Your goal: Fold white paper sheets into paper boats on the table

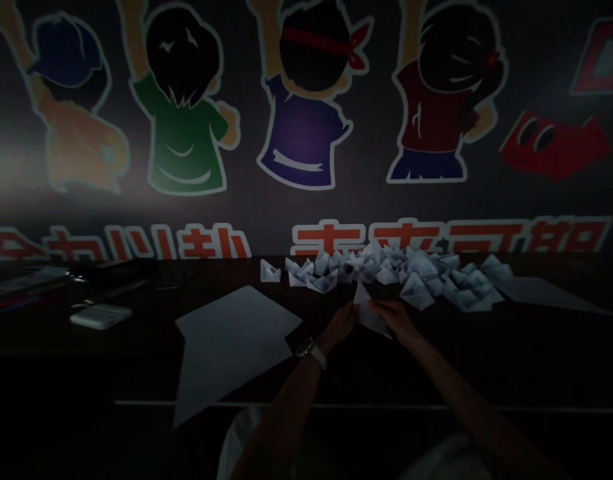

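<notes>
Clock reference: the folded paper (365, 310) is the centre; 12 o'clock points straight away from the person.

Step in hand: judged to be folding or shaping one piece. The left hand (343, 325) grips the paper at its 9 o'clock side, the right hand (397, 319) at its 3 o'clock side. Each grip is closed on the paper; exact finger placement is too dark to tell. The next move appears to call for aligned edges and even pressure from both hands.

Worktop (486, 363): dark. A pile of paper boats (376, 267) spreads from 11 to 2 o'clock, with a lone boat (270, 273) at 10. Blank sheets (231, 340) lie between 8 and 9 o'clock, one corner extending past the near edge. A white case (100, 316) sits farther out at 9 o'clock; a flat sheet (551, 294) lies near 3.

Room: dim. At 12 o'clock, a wall (266, 207) carries cartoon figures above orange lettering.
</notes>
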A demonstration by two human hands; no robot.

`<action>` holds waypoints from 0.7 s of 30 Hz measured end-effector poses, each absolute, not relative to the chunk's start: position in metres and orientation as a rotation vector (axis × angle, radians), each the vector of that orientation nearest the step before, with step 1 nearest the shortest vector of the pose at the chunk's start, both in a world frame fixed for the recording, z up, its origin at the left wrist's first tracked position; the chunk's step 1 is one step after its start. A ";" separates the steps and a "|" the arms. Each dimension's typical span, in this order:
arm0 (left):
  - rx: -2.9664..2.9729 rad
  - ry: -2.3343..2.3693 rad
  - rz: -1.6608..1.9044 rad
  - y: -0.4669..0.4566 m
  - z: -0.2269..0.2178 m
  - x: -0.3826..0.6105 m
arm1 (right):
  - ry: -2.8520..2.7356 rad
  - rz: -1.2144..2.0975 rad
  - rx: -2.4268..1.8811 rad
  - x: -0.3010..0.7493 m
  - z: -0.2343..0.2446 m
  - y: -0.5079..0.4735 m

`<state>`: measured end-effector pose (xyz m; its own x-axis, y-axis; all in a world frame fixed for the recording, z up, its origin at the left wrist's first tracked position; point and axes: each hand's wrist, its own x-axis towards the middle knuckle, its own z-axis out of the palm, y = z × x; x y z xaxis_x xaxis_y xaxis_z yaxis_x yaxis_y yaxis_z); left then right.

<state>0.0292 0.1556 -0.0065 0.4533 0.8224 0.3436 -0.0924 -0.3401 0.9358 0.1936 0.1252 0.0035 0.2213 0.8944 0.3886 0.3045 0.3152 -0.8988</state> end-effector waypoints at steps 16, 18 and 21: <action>1.970 0.553 0.991 0.148 -0.003 0.034 | -1.152 0.801 -1.057 0.187 0.009 0.124; 1.991 0.533 0.972 0.147 -0.002 0.033 | -1.125 0.865 -1.022 0.186 0.011 0.123; 2.057 0.485 0.915 0.143 0.000 0.032 | -1.039 0.931 -0.948 0.185 0.015 0.121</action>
